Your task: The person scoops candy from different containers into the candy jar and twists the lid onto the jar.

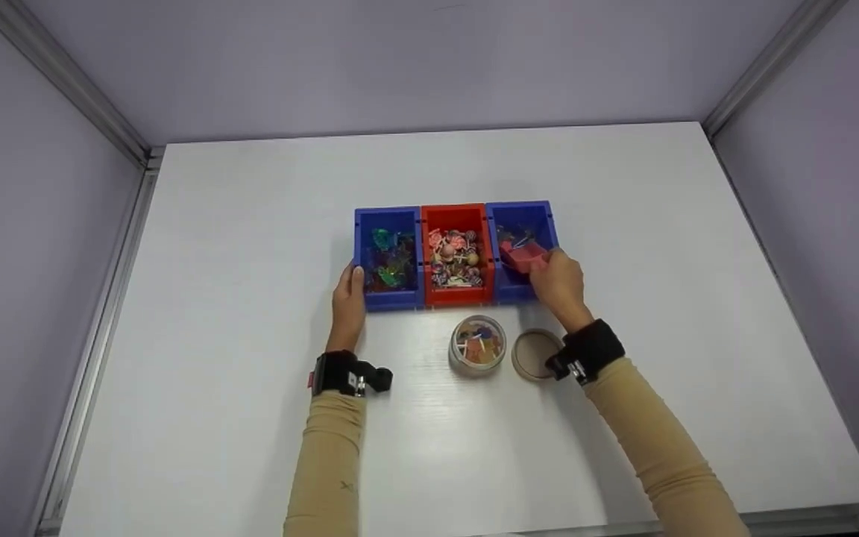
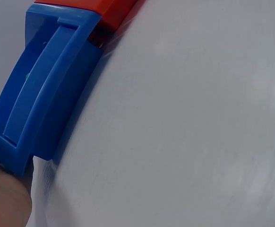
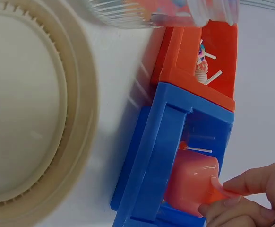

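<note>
My right hand (image 1: pixel 560 283) pinches the thin handle of a small pink scoop (image 3: pixel 192 182). The scoop dips into the right blue bin (image 3: pixel 149 156), where a lollipop with a white stick (image 3: pixel 199 150) lies beside it. Against the outer side of the left blue bin (image 1: pixel 392 301) rests my left hand (image 1: pixel 347 306), its visible fingers fairly straight. In the left wrist view only part of that hand shows at the bin's corner. Green and yellow wrapped candies (image 1: pixel 392 268) lie in the left bin. Between the two stands a red bin (image 1: pixel 457 297) of round lollipops (image 1: pixel 457 257).
In front of the bins stands a clear jar (image 1: pixel 477 365) with colourful candies inside and its top uncovered. Just right of it a round beige lid (image 1: pixel 536 354) lies on the white table (image 1: pixel 236 298), near my right wrist. Pale panels (image 1: pixel 400 67) enclose the back and sides.
</note>
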Demonstrator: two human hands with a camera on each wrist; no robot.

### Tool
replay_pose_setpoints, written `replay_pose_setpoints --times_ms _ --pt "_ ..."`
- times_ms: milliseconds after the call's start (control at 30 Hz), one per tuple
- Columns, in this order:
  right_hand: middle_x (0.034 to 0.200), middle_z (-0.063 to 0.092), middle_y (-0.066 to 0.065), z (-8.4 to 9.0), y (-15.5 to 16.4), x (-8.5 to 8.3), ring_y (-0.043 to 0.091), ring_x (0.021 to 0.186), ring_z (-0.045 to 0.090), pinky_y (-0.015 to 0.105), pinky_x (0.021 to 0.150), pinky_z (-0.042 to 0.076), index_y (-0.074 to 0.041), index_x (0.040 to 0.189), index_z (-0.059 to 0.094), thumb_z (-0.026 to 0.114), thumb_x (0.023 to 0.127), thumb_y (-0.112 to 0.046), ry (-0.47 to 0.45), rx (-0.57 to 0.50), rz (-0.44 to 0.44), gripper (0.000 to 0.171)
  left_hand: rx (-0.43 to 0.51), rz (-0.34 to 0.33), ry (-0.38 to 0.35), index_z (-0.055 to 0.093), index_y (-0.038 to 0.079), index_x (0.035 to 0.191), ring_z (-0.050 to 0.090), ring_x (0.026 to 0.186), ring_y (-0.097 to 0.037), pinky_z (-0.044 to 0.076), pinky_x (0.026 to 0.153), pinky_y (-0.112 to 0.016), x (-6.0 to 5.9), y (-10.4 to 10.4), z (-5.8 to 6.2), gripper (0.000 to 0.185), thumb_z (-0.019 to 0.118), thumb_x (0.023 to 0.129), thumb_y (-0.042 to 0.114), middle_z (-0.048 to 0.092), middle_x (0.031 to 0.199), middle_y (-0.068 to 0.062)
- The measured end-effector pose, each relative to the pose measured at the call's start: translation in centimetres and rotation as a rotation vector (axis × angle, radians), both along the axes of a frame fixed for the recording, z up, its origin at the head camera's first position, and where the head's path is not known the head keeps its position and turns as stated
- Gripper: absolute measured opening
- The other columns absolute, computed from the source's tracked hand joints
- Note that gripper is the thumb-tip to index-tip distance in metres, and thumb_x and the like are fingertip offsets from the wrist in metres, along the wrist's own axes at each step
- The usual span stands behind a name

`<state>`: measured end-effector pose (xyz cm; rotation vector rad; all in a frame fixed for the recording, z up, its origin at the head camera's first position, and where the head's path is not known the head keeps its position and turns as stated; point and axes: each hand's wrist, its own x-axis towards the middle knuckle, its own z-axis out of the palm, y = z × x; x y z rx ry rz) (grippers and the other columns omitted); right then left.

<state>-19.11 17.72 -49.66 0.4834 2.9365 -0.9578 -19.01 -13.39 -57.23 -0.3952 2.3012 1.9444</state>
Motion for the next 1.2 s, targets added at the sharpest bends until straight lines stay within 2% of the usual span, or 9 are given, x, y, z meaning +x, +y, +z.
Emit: replay_pose_setpoints --times_ms 167,333,567,733,900,1067,1133,1200 --pt "0.106 0.067 0.033 0.5 0.6 0.2 0.046 0.097 0.064 0.055 0.084 0.052 0.009 0.102 0.062 0.052 0.089 -0.015 0.0 0.0 0.009 0.029 0.017 -0.013 -0.014 0.025 0.005 0.153 0.021 0.152 -0.028 0.02 0.126 -0.041 0.1 0.0 0.1 0.057 0.031 0.106 0.037 0.027 0.16 -0.013" --pt "0.1 0.068 0.032 2.0 1.0 0.5 0.044 0.09 0.063 0.053 0.079 0.052 0.008 0.091 0.063 0.052 0.085 -0.016 -0.035 0.041 0.063 0.027 0.011 -0.017 -0.027 0.024 0.007 0.153 0.02 0.152 -0.027 0.02 0.126 -0.041 0.1 -0.1 0.1 0.058 0.031 0.106 0.039 0.027 0.161 -0.012" --pt "0.086 0.067 0.021 3.9 1.1 0.2 0.029 0.077 0.058 0.044 0.069 0.052 -0.002 0.069 0.06 0.058 0.086 -0.022 -0.157 0.076 0.132 0.026 0.0 -0.014 -0.002 0.026 0.006 0.153 0.022 0.151 -0.028 0.021 0.126 -0.041 0.0 -0.1 0.0 0.057 0.031 0.106 0.038 0.029 0.16 -0.013" --pt "0.08 0.065 0.015 3.9 1.0 -0.4 0.023 0.072 0.054 0.036 0.063 0.05 -0.008 0.061 0.056 0.061 0.086 -0.025 -0.219 0.081 0.16 0.03 -0.009 -0.004 0.013 0.028 0.003 0.152 0.024 0.15 -0.03 0.022 0.126 -0.042 0.1 0.0 -0.1 0.055 0.033 0.106 0.034 0.03 0.158 -0.016" --pt "0.06 0.046 0.001 3.5 0.6 -0.7 0.02 0.062 0.045 0.025 0.051 0.035 -0.015 0.052 0.04 0.059 0.082 -0.017 -0.188 0.078 0.181 0.036 -0.014 -0.005 0.026 0.028 0.002 0.151 0.025 0.15 -0.031 0.023 0.125 -0.042 0.1 0.1 -0.1 0.054 0.033 0.106 0.033 0.031 0.158 -0.017" --pt "0.053 0.035 -0.005 2.9 0.0 -0.5 0.018 0.057 0.038 0.024 0.049 0.027 -0.017 0.049 0.034 0.054 0.08 -0.01 -0.126 0.063 0.186 0.038 -0.004 -0.007 0.021 0.027 0.002 0.151 0.024 0.15 -0.03 0.022 0.126 -0.042 0.0 0.1 -0.2 0.055 0.032 0.106 0.033 0.03 0.158 -0.017" --pt "0.053 0.035 -0.003 2.4 -0.2 -0.4 0.019 0.058 0.038 0.026 0.049 0.027 -0.016 0.05 0.034 0.052 0.079 -0.008 -0.107 0.052 0.163 0.035 -0.003 -0.007 0.015 0.027 0.002 0.152 0.023 0.151 -0.03 0.022 0.126 -0.042 0.0 0.1 -0.1 0.056 0.032 0.106 0.034 0.029 0.159 -0.017" --pt "0.057 0.047 0.004 1.9 -0.4 -0.4 0.023 0.061 0.046 0.031 0.051 0.037 -0.011 0.054 0.043 0.051 0.08 -0.008 -0.089 0.041 0.129 0.027 -0.005 -0.004 0.014 0.027 0.002 0.151 0.023 0.15 -0.03 0.022 0.126 -0.042 0.0 0.0 -0.1 0.056 0.032 0.106 0.034 0.029 0.159 -0.017"
